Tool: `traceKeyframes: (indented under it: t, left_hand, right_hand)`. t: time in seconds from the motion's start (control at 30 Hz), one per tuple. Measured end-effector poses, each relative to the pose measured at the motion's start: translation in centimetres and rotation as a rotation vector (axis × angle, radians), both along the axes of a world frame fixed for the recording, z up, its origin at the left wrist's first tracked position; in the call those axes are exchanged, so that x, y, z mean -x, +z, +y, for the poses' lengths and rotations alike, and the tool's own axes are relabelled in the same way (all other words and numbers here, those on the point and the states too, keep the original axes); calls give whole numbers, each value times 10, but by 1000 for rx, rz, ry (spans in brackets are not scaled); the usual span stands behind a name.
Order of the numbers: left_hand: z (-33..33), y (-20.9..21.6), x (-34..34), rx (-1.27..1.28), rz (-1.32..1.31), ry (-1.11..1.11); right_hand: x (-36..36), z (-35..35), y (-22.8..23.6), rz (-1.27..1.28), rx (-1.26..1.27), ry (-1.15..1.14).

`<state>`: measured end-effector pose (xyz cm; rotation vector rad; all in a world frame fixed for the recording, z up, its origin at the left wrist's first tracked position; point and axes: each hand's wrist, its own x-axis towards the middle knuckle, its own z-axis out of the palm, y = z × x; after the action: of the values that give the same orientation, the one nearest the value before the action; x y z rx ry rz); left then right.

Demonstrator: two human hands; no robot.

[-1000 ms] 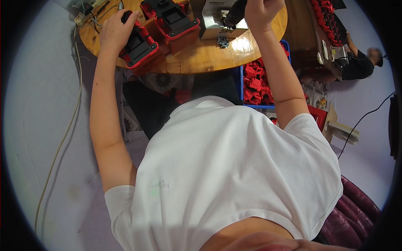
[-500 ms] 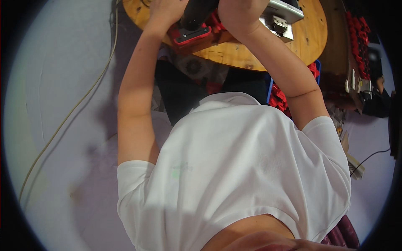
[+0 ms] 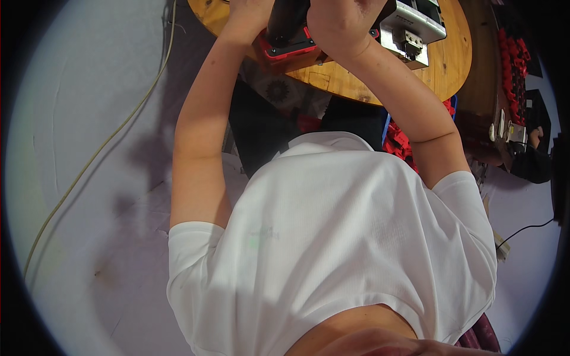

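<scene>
At the top edge, over a round wooden table [image 3: 446, 65], both hands are partly cut off. My left hand [image 3: 250, 13] is beside a black rounded tool body [image 3: 284, 26], its fingers out of the picture. On the other side of that tool, my right hand [image 3: 339, 26] looks curled closed; what it holds, if anything, is hidden. Below the black tool, between my hands, lies a red and black flat-topped part [image 3: 291, 48] at the table's near edge.
A silver metal device [image 3: 409, 35] stands on the table to the right of my right hand. A blue crate [image 3: 386, 126] of red pieces [image 3: 399, 145] is under my right forearm. More red pieces [image 3: 514, 62] lie far right, near another person's hand [image 3: 537, 137]. A cable [image 3: 122, 127] runs along the left.
The view has shifted slightly, so table and hands appear a little lower and farther right. My right hand has turned a little, and more of the silver device shows.
</scene>
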<state>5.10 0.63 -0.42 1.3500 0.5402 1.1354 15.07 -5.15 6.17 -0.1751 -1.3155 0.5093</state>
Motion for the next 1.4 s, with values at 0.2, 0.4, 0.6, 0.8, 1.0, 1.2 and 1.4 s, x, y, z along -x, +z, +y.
traceKeyframes:
  t: [0.2,0.4,0.6,0.8,1.0,1.2,1.4]
  left_hand:
    - [-2,8,2,-97,205,99]
    - [0,16,-3,-293,859,259]
    - [25,-20,0,-620,1273,405]
    - [35,-19,-5,-732,1194,198]
    - [33,-22,-1,-855,1097,203]
    - [27,-9,-10,-707,1204,161]
    - [21,-19,-15,-768,1096,357]
  right_hand:
    - [11,-3,8,-116,-90,7]
    - [3,0,4,-169,-35,-39]
    - [-110,-37,31,-118,336,-191]
    - [-190,-53,-7,-167,132,-680]
    - [-206,-54,-21,-166,103,-669]
    - [-199,-56,-15,-130,339,-621]
    - [-180,-28,37,123,313,-361]
